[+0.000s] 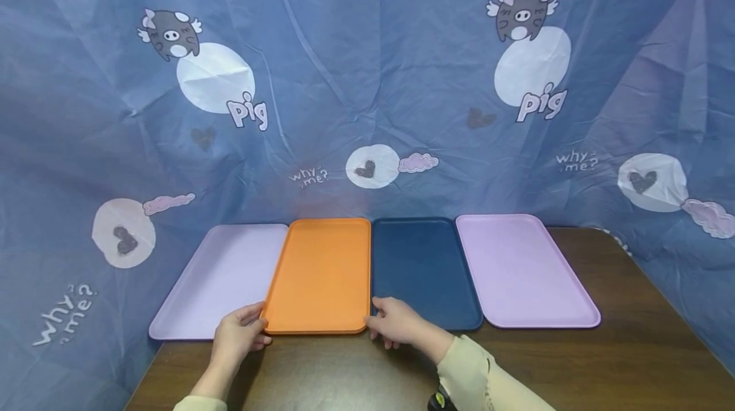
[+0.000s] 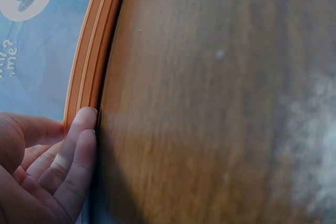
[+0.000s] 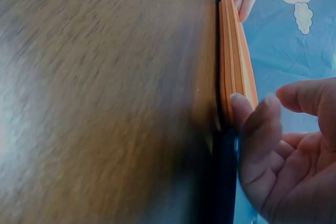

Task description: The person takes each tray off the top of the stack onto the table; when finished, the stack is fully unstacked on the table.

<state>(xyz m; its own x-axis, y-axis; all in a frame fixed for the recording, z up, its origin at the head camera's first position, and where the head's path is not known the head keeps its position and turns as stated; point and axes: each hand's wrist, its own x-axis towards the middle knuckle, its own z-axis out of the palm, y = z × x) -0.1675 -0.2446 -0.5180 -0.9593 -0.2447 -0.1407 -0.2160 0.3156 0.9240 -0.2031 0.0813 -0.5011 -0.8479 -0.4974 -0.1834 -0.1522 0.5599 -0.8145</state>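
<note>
An orange rectangular tray (image 1: 321,274) lies on the table between a pale lilac tray (image 1: 226,277) and a dark blue tray (image 1: 422,270). My left hand (image 1: 240,334) pinches its near left corner, thumb at the upper rim and fingers against the front edge. At the near right corner is my right hand (image 1: 396,323), its fingertips touching the orange side while the thumb stands off the rim. In the left wrist view the orange edge (image 2: 94,40) shows ridges under the fingertips. The right wrist view shows both hands at opposite ends of the ridged edge (image 3: 233,51).
A pink-lilac tray (image 1: 525,270) completes the side-by-side row on the right. The brown wooden table (image 1: 321,376) extends in front of the trays and to their right. A blue printed cloth (image 1: 367,79) hangs directly behind and at both sides.
</note>
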